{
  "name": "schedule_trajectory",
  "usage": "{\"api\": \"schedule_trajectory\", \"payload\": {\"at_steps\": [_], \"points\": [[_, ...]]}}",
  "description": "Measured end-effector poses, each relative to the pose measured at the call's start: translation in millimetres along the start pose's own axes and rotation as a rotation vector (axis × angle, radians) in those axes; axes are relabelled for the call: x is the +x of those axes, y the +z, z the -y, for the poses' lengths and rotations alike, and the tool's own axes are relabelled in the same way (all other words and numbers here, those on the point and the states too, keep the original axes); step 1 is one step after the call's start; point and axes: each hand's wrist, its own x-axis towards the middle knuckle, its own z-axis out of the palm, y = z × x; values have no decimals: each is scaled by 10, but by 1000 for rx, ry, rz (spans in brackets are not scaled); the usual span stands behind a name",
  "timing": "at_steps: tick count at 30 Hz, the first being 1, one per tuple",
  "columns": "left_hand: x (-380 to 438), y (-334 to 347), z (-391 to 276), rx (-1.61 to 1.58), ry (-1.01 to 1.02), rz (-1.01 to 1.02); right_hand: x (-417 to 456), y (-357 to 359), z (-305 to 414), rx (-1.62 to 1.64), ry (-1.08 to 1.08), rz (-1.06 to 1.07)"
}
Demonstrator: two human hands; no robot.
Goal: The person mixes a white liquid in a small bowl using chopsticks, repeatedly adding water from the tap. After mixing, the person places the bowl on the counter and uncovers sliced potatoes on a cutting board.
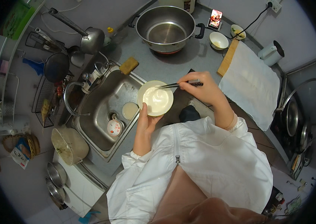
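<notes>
My left hand point(146, 119) holds a bowl point(139, 98) from below, with the thumb at its near rim. Thick, creamy pale-yellow liquid point(158, 100) fills part of the bowl. Above its right side, my right hand point(198, 85) grips chopsticks point(172, 85), whose tips dip into the liquid. The bowl is near the right edge of a steel sink point(124, 84). Inside the sink lie a round dish with pale contents point(130, 110) and, beside the drain, a white container with red marks point(115, 128).
A large steel pot point(166, 28) stands at the back, near a yellow sponge point(129, 65) and a small white bowl point(218, 41). Farther right are a white cloth point(253, 84) over a wooden board point(228, 58) and an electric kettle point(271, 53). A beige bucket point(70, 146) stands left of the sink.
</notes>
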Motion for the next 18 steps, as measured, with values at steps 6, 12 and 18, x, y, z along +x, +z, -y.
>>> {"api": "schedule_trajectory", "payload": {"at_steps": [6,12,18], "points": [[14,-6,-6,-45,2,45,-119,146,6,189,-17,253],[23,-65,-20,-58,26,23,-42,49,16,-6,-41,139],[2,-46,-57,-86,30,17,-6,169,0,-30,-141,170]]}}
